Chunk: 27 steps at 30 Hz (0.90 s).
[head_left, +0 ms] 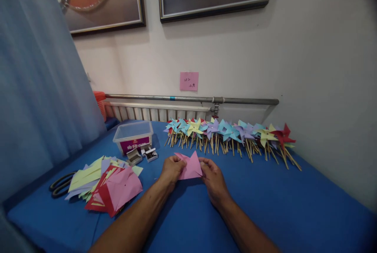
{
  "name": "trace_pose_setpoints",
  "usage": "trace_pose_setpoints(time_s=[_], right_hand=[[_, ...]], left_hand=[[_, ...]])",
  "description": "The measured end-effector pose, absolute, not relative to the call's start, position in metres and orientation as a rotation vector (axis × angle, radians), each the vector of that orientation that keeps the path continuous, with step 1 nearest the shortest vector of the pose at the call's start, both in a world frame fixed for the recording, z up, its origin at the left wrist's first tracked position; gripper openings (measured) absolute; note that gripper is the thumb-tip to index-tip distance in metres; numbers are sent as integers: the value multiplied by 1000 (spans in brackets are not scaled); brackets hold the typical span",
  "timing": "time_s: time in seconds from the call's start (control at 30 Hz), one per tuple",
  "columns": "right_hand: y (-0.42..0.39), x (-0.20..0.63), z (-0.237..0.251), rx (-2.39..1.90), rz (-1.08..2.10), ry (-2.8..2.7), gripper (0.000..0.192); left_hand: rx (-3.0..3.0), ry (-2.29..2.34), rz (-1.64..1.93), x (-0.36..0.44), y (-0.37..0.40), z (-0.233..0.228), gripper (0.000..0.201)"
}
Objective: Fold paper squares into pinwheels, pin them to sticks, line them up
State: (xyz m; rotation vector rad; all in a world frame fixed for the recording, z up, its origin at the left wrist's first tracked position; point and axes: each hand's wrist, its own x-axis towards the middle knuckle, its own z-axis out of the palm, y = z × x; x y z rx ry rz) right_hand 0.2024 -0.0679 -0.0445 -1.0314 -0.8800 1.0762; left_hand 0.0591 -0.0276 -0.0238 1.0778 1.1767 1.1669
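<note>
Both hands met over the middle of the blue table point(294, 206), and between them sat a pink paper piece point(191, 167) with folded, pointed flaps. The left hand point(171, 169) had its grip closed on the paper's left edge, fingers curled over a flap, while the right hand point(213, 176) pinched the right edge with thumb and fingertips together on the sheet. The paper hung just above or against the cloth; which of the two could not be told, since the hands covered its lower edge. The fingertips under the paper were hidden as well. To the left lay a loose stack of cut paper sheets point(108, 184) in pink, red, yellow-green and lilac, overlapping so that the lower ones showed only as slivers. Just beyond that stack a pair of black-handled scissors point(60, 185) peeped out, the blades buried under the sheets. Behind the stack stood a clear plastic box point(134, 135) with a purple label, its contents not readable, and in front of it two small open cartons point(143, 154) whose fill was too small to make out. Along the wall ran a row of finished pinwheels point(232, 135) on wooden sticks, heads overlapping. A pink note point(189, 81) stuck on the wall bore handwriting too faint to read. An orange basket point(100, 103) showed only a corner behind the blue curtain point(38, 99).
</note>
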Motion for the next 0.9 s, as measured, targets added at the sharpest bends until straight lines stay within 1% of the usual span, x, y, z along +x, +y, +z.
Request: trace_pose_setpoints(time_s=[0.1, 0.17, 0.3, 0.47, 0.6, 0.8, 0.9], right_hand=[[-70, 208, -38, -1005, 1108, -1012, 43], [-72, 211, -36, -965, 1165, -1106, 43], [-75, 214, -33, -972, 1222, -1194, 38], [-77, 218, -29, -1068, 1075, -1291, 25], [-76, 218, -30, -1069, 1004, -1355, 33], [-73, 208, -37, -1090, 980, -1259, 36], [-72, 204, -39, -1084, 1007, -1149, 53]], left_hand=[[1062, 1201, 1157, 54, -23, -21, 28], [1060, 1197, 1149, 52, -21, -20, 26], [1066, 1157, 1131, 49, -19, -21, 28], [1090, 1128, 1128, 50, -19, -24, 29], [1115, 1113, 1109, 52, -21, -26, 25], [1110, 1030, 1101, 59, -28, -28, 28], [1073, 1009, 1088, 62, -31, -29, 27]])
